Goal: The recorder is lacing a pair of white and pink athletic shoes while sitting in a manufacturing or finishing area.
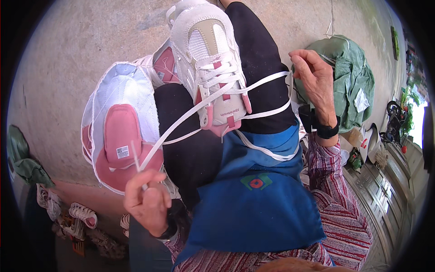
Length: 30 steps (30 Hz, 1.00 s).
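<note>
On my lap: white sneaker point(209, 68) with pink trim, resting across my black-trousered knee point(258, 59), toe pointing away from me, heel tab toward the blue apron point(253, 199).
Lace: white flat shoelace point(181, 122) threaded through the sneaker's eyelets; I see its two ends run out from the lower eyelets, one down-left, one up-right, both stretched taut.
Left hand point(147, 199): fingers clenched around the lace's left end; the plastic tip sticks up just above my fingertips point(136, 181); sneaker well apart, up and right of this hand.
Right hand point(315, 77): fingers pinched on the other lace end, near the knee's right side; a black wristband point(327, 131) sits on that wrist.
Beside the left hand: white mesh bag point(120, 90) holding a pink insole point(120, 136), touching my leg.
Further out: a second sneaker point(161, 65) partly hidden behind the first, green sack point(353, 77) at right, more shoes point(81, 215) on the concrete floor point(68, 45) at lower left.
</note>
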Each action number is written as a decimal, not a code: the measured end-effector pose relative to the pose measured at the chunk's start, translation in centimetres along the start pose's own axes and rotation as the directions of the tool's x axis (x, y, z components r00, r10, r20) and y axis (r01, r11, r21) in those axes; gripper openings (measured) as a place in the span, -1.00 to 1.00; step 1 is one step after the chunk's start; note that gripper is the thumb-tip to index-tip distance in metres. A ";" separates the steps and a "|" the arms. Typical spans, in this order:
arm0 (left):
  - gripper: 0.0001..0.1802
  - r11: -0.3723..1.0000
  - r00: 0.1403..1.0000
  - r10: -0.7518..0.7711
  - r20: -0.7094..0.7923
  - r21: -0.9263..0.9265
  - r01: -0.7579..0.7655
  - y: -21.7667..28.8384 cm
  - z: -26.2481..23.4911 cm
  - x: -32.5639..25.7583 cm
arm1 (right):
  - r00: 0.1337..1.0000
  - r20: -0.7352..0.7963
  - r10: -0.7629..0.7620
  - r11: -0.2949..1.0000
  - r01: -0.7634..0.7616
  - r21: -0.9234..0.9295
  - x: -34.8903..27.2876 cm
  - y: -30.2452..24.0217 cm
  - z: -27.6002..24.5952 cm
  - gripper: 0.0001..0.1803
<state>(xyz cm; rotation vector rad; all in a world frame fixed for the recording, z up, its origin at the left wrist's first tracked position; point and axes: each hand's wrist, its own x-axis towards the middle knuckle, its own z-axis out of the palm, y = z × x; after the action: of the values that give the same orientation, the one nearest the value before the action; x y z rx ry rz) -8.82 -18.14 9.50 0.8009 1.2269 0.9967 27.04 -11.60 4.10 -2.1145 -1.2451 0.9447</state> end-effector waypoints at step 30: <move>-0.91 0.821 0.998 -0.039 0.041 0.571 0.009 -2.3 5.8 4.7 | 0.822 0.266 -0.504 0.779 0.566 -0.271 -2.0 -5.0 1.0 -0.85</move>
<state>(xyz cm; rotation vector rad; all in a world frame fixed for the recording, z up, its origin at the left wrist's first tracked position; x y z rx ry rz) -2.54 -14.49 6.73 1.2649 1.5122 0.5722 22.90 -11.01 7.65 -1.7471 -2.0943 0.6993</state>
